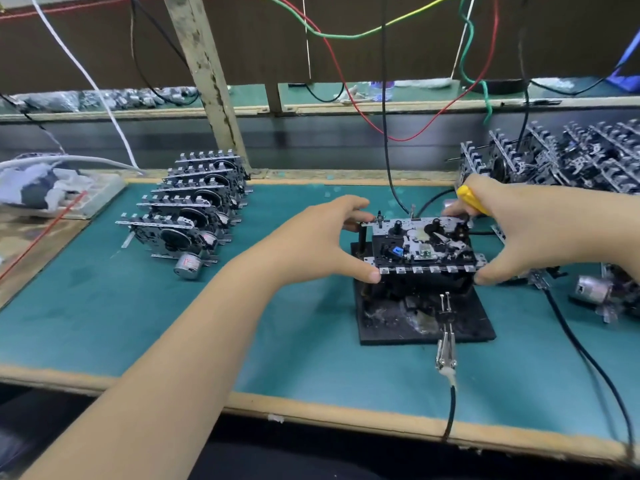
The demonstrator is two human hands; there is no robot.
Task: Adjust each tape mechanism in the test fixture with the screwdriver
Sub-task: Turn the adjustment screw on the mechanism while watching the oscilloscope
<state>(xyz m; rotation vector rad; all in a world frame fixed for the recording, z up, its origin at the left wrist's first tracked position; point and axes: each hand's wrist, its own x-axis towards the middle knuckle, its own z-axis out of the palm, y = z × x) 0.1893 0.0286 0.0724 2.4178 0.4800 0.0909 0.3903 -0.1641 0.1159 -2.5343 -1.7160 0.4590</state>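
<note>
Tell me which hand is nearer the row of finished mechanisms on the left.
Left. The left hand grips the fixture's near side, closest to that row; the right hand is beyond the fixture.

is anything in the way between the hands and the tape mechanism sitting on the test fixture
Nothing visible. The left hand and right hand already grip opposite ends of the tape mechanism on the test fixture; the right hand also holds the yellow screwdriver.

Teal mat (104, 306) is showing under a black fixture base (398, 327); screwdriver (469, 199) handle's looking bright yellow, mechanisms (194, 209) silver-black.
</note>
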